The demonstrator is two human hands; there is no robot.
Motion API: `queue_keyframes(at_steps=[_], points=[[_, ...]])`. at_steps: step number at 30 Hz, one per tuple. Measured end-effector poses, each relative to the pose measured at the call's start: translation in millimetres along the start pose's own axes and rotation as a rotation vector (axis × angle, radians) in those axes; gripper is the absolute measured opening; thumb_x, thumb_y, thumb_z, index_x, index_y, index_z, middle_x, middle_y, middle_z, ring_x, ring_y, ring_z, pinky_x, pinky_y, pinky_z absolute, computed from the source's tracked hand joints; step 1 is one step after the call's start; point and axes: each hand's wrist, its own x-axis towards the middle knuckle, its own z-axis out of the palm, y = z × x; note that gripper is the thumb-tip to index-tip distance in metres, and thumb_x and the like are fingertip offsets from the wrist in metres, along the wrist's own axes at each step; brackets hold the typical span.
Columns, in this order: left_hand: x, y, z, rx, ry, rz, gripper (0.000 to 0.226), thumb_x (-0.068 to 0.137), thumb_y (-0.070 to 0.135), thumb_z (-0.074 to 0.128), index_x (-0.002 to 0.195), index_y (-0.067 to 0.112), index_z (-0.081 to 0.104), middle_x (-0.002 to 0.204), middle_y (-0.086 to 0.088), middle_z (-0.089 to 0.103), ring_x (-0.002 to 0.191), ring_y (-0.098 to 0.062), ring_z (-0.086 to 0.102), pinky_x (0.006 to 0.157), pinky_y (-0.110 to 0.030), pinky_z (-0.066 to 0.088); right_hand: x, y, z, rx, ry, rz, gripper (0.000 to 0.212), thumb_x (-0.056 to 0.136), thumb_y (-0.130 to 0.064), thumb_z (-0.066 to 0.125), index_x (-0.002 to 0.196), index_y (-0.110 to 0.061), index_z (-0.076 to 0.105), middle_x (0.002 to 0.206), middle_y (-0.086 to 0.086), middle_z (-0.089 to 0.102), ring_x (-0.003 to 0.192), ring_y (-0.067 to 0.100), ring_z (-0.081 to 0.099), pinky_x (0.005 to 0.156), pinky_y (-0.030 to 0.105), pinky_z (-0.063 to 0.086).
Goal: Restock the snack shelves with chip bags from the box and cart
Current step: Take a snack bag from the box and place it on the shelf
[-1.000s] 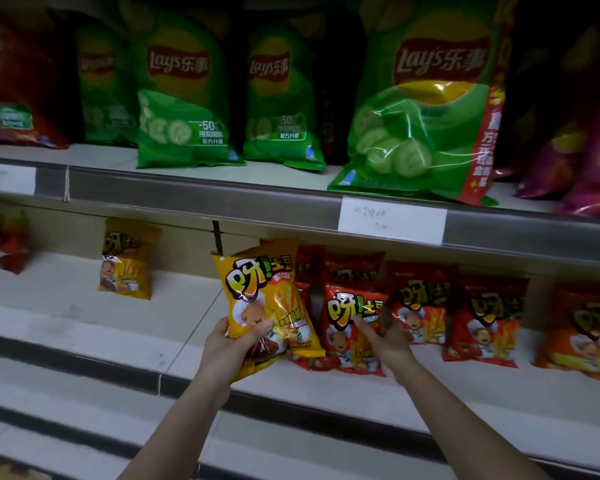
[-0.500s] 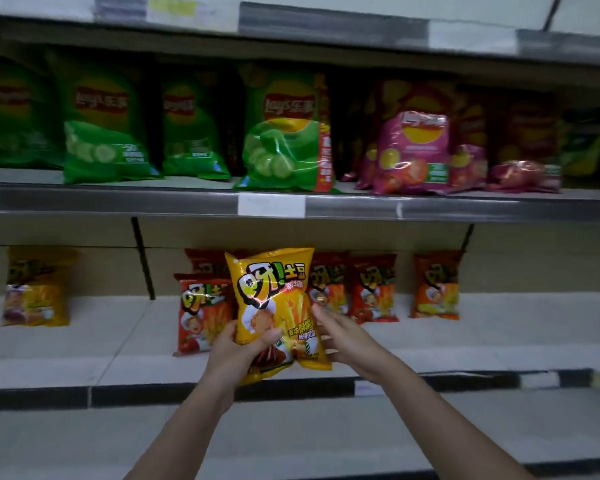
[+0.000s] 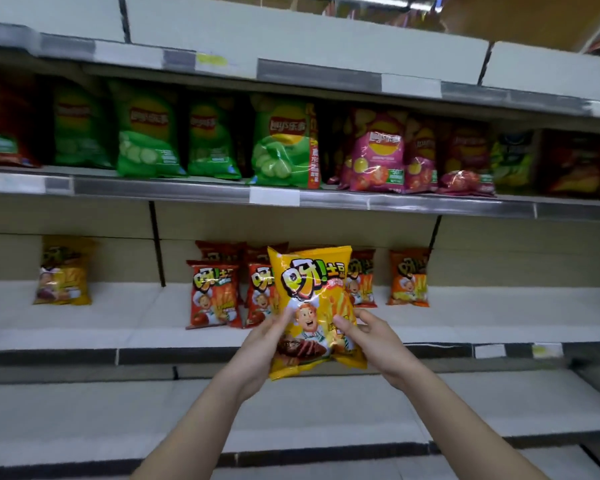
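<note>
**Yellow bag in both my hands**

My left hand (image 3: 262,344) and right hand (image 3: 378,341) both hold the yellow chip bag (image 3: 314,306), one grip on each side near its bottom. The bag stands upright, near me, in front of the red chip bags (image 3: 213,294) on the middle shelf (image 3: 84,327).

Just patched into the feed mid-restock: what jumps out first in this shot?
A bright yellow chip bag held upright in front of the shelves dominates the centre, gripped low down by the left hand and the right hand. Behind it, red bags of the same brand stand on the middle shelf, with one lone yellow bag far left. Above, green Lay's bags line the upper shelf.
</note>
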Motion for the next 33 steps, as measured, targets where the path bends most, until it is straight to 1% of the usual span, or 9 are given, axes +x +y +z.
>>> queue_keyframes(at_steps=[3,9,13,15,18,20,23,29,33], points=[[-17.5,1.2,-31.9,-0.07,-0.015,-0.021,0.065,0.083,0.059,0.061,0.134,0.02,0.054,0.127,-0.002,0.065,0.117,-0.022,0.062,0.104,-0.047,0.046,-4.9,-3.3,22.5,0.019,-0.061,-0.007,0.055,0.072,-0.048,0.072,0.119,-0.021,0.061,0.106,0.002,0.075,0.101,0.019,0.071,0.096,0.047,0.053],[-57.6,1.1,-95.7,-0.025,0.188,0.024,0.065,0.07,0.054,0.074,0.125,0.022,0.058,0.115,-0.003,0.071,0.105,-0.024,0.068,0.095,-0.05,0.052,1.0,-10.8,100.0,-0.003,-0.184,-0.034,0.059,0.069,-0.052,0.072,0.118,-0.021,0.061,0.107,0.0,0.075,0.103,0.018,0.07,0.096,0.046,0.053],[-74.7,0.4,-142.1,-0.008,0.301,0.063,0.061,0.072,0.053,0.069,0.123,0.022,0.056,0.113,-0.005,0.071,0.1,-0.024,0.07,0.09,-0.047,0.056,17.4,-16.7,151.6,-0.049,-0.286,-0.047,0.059,0.072,-0.05,0.069,0.121,-0.02,0.06,0.108,-0.002,0.074,0.099,0.012,0.07,0.085,0.029,0.057],[-79.8,-0.6,-168.8,-0.006,0.349,0.078,0.06,0.073,0.052,0.067,0.123,0.02,0.056,0.113,-0.005,0.07,0.1,-0.024,0.07,0.09,-0.047,0.055,29.8,-18.1,178.9,-0.058,-0.334,-0.055,0.058,0.072,-0.049,0.069,0.121,-0.02,0.06,0.107,-0.003,0.074,0.098,0.011,0.071,0.08,0.026,0.058],[-87.3,-6.3,-213.7,-0.027,0.406,0.081,0.059,0.076,0.05,0.067,0.125,0.018,0.055,0.114,-0.007,0.07,0.102,-0.025,0.069,0.093,-0.048,0.054,52.4,-14.4,228.5,-0.091,-0.409,-0.037,0.063,0.071,-0.052,0.07,0.124,-0.022,0.057,0.11,-0.001,0.073,0.099,0.013,0.07,0.085,0.032,0.058],[-91.2,-9.6,-246.5,-0.056,0.46,0.078,0.051,0.082,0.046,0.065,0.124,0.018,0.056,0.112,-0.007,0.071,0.101,-0.025,0.07,0.092,-0.047,0.055,71.2,-11.3,265.9,-0.093,-0.456,-0.025,0.061,0.071,-0.052,0.07,0.121,-0.021,0.057,0.108,0.001,0.074,0.097,0.016,0.072,0.088,0.039,0.058],[-96.2,-10.4,-302.7,-0.08,0.56,0.052,0.048,0.082,0.045,0.064,0.122,0.019,0.057,0.109,-0.008,0.072,0.098,-0.025,0.071,0.088,-0.044,0.057,102.7,-5.9,330.6,-0.079,-0.514,0.001,0.058,0.069,-0.049,0.073,0.117,-0.019,0.058,0.102,0.006,0.075,0.092,0.022,0.073,0.085,0.046,0.058],[-91.1,19.7,-430.6,-0.032,0.675,-0.053,0.066,0.071,0.055,0.066,0.122,0.015,0.056,0.109,-0.009,0.071,0.096,-0.025,0.071,0.089,-0.042,0.056,163.4,-1.4,466.7,-0.008,-0.558,0.077,0.051,0.076,-0.046,0.07,0.116,-0.016,0.061,0.104,0.004,0.075,0.092,0.02,0.073,0.087,0.043,0.058],[-82.8,40.0,-492.6,0.049,0.725,-0.059,0.034,0.094,0.043,0.054,0.115,0.017,0.057,0.105,0.0,0.067,0.099,-0.018,0.065,0.084,-0.032,0.052,201.9,-3.9,524.9,0.052,-0.482,0.088,0.037,0.088,-0.036,0.067,0.117,-0.015,0.058,0.109,0.003,0.072,0.093,0.018,0.072,0.081,0.033,0.059]])
